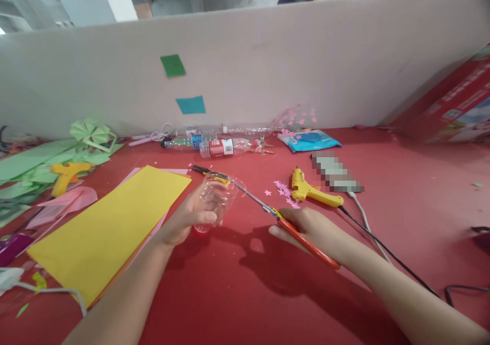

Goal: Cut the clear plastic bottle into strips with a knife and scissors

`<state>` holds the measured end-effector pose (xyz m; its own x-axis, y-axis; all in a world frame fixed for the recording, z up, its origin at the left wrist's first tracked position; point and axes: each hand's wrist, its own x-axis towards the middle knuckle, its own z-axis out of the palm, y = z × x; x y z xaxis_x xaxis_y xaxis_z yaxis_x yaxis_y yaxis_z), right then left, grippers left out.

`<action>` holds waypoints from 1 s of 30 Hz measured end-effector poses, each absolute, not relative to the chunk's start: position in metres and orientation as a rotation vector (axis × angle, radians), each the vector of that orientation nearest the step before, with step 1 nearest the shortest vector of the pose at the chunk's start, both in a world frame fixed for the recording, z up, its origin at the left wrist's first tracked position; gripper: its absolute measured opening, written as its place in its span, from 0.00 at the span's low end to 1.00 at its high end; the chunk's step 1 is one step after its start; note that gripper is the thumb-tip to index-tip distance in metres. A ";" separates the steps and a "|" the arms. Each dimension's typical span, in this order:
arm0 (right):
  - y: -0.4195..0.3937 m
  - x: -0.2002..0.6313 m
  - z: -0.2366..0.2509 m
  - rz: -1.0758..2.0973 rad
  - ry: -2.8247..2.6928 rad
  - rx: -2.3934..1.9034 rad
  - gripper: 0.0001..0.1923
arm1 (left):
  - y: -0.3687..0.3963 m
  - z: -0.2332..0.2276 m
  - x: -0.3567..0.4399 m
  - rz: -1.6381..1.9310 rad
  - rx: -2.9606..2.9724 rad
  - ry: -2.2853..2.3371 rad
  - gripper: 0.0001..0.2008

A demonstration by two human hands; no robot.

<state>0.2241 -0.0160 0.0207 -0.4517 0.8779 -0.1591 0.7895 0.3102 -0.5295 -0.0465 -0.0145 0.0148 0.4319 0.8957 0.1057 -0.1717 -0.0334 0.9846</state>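
Left hand (pixel 187 217) grips the clear bottle (pixel 214 199) cap-down; right hand (pixel 310 227) clasps scissors (pixel 264 210) pointing upper-left.

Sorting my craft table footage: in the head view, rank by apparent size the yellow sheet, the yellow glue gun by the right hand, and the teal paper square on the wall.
1. yellow sheet, though it lies nearest the camera
2. yellow glue gun
3. teal paper square, farther off, so its rank is unsure
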 end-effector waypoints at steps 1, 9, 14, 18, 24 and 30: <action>-0.017 0.224 0.022 0.814 -2.419 -1.553 0.26 | -0.015 0.015 -0.047 0.987 1.321 0.711 0.26; -0.018 0.223 0.025 0.868 -2.412 -1.559 0.28 | -0.015 0.014 -0.045 0.983 1.334 0.729 0.25; -0.017 0.223 0.027 0.850 -2.406 -1.643 0.26 | -0.016 0.012 -0.046 0.961 1.341 0.834 0.27; -0.013 0.225 0.024 0.921 -2.364 -1.598 0.26 | -0.015 0.012 -0.046 0.941 1.314 0.765 0.26; -0.009 0.227 0.014 0.991 -2.306 -1.505 0.26 | -0.014 0.014 -0.047 0.974 1.333 0.719 0.26; -0.010 0.226 0.015 0.904 -2.264 -1.569 0.27 | -0.010 0.010 -0.046 1.140 1.325 0.767 0.23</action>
<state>0.2260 -0.0097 0.0147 -0.3932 0.9079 -0.1454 0.7581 0.2307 -0.6099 -0.0459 -0.0100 0.0096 0.3101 0.9348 0.1729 -0.1924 -0.1164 0.9744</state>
